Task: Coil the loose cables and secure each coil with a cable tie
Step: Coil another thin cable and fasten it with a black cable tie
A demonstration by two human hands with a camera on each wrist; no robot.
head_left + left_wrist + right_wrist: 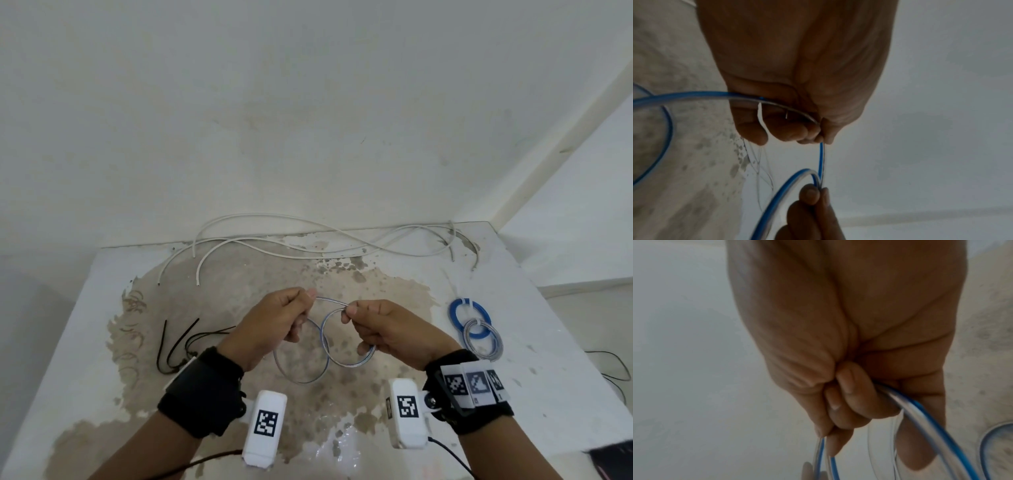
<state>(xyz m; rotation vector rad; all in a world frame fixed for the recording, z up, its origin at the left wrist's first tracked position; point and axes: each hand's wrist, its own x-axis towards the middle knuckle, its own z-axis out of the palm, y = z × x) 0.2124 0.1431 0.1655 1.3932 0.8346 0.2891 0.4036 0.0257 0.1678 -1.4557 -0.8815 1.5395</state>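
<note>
Both hands are raised above the table [534, 308], each closed on the same blue-and-clear cable [301, 375]. The left hand [274, 325] pinches it between thumb and forefinger, the other fingers curled in; the left wrist view also shows a thin white strip [762, 120], perhaps a cable tie, against those curled fingers. The right hand [387, 330] pinches the cable just beside the left thumb, and its lower fingers wrap a loop.

The cable hangs below the hands in 2 overlapping loops — 1 under each hand.

To the right of the right hand lie 2 tied coils, a blue coil [470, 317] and a grey coil [483, 340], overlapping. Beyond both hands, loose white cables [322, 245] sprawl along the far edge. Left of the left hand lie dark cable ties [178, 342].
</note>
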